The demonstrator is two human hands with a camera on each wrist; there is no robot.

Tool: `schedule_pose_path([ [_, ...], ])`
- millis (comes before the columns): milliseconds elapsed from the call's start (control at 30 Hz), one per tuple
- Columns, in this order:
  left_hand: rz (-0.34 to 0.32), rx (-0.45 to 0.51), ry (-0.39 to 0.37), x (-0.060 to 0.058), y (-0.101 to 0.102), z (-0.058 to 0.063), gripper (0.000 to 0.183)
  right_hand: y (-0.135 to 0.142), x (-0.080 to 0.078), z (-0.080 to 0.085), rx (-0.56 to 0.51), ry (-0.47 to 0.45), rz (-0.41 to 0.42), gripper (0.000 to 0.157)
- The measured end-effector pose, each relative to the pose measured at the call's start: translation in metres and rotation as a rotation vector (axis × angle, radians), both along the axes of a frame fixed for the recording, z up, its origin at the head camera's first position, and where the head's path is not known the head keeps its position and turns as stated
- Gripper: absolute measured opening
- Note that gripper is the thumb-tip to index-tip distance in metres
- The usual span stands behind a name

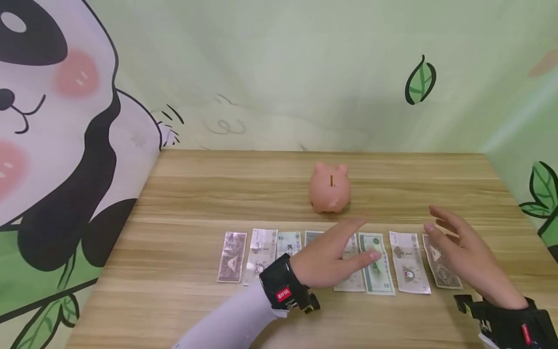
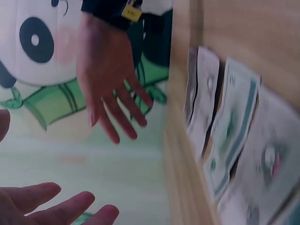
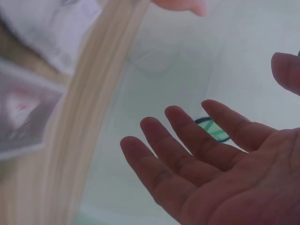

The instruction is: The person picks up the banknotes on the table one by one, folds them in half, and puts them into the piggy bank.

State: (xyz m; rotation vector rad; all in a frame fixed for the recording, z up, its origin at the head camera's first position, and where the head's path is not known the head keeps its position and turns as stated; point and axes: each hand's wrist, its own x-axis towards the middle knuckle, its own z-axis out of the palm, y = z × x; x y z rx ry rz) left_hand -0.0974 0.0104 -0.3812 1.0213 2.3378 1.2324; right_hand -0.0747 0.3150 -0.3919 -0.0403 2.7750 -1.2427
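Several banknotes lie side by side in a row on the wooden table. My left hand [image 1: 333, 257] is over the middle of the row, fingers extended and holding nothing; it hides parts of the notes beneath. Past its thumb lies a green banknote [image 1: 377, 271], followed by a pale banknote [image 1: 410, 266]. At the right end my right hand [image 1: 468, 252] hovers by a brown banknote [image 1: 440, 266] and partly covers it. In the right wrist view its fingers [image 3: 187, 164] are spread loosely with nothing in them. A purplish banknote [image 1: 232, 257] marks the left end.
Behind the row stands a pink piggy bank [image 1: 330, 191] with a slot on top. The wooden table [image 1: 174, 203] ends at a pale green wall [image 1: 283, 72] with a panda picture on the left. Each wrist wears a black strap with a camera.
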Motion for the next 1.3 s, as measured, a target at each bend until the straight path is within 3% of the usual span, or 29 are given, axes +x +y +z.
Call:
schedule_pose_path([
  [167, -0.066, -0.002, -0.097, 0.008, 0.028, -0.007, 0.07, 0.017, 0.017, -0.007, 0.017, -0.035, -0.046, 0.067],
  [400, -0.018, 0.12, -0.374, 0.014, 0.065, -0.021, 0.06, 0.034, 0.037, -0.018, 0.034, -0.125, -0.146, 0.07],
  [567, 0.065, 0.28, -0.72, 0.012, 0.095, -0.032, 0.06, 0.044, 0.043, -0.028, 0.006, -0.188, -0.217, 0.075],
  [667, 0.148, 0.445, -0.961, 0.012, 0.112, -0.04, 0.063, 0.051, 0.045, -0.036, -0.013, -0.207, -0.225, 0.075],
  [800, 0.22, 0.594, -1.131, 0.015, 0.13, -0.049, 0.069, 0.059, 0.048, -0.043, -0.068, -0.224, -0.213, 0.075],
  [1000, 0.274, 0.652, -1.217, 0.017, 0.15, -0.054, 0.081, 0.062, 0.048, -0.048, -0.168, -0.269, -0.191, 0.079],
  [1300, 0.33, 0.684, -1.255, 0.018, 0.165, -0.058, 0.085, 0.065, 0.044, -0.055, -0.267, -0.308, -0.185, 0.083],
])
